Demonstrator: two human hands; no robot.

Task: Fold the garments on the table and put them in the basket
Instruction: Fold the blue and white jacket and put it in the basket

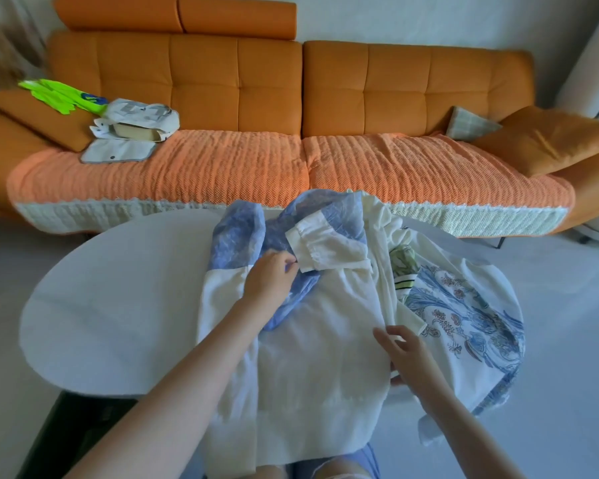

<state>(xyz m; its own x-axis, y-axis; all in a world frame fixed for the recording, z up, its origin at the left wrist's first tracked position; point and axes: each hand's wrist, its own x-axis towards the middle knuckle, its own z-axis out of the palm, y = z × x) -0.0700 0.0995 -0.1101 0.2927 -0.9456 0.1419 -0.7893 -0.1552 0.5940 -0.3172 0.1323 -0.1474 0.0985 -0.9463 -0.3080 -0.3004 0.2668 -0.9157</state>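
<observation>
Right hand [406, 352] nearest, at 4 o'clock on table [118, 299]; forearm angled in from 5; fingers apart, loosely straight, resting on right edge of cream-and-blue garment [312, 368], spread flat at table's middle; left hand [269, 276] farther, arm stretched toward 12, fingertips pinched together on white sleeve cuff [308, 247]; floral garment [464, 305] heaped at 3; orange sofa [291, 98] beyond.

Thin matt cloth garments [312, 357], smooth white table [118, 305], perhaps plastic.
</observation>
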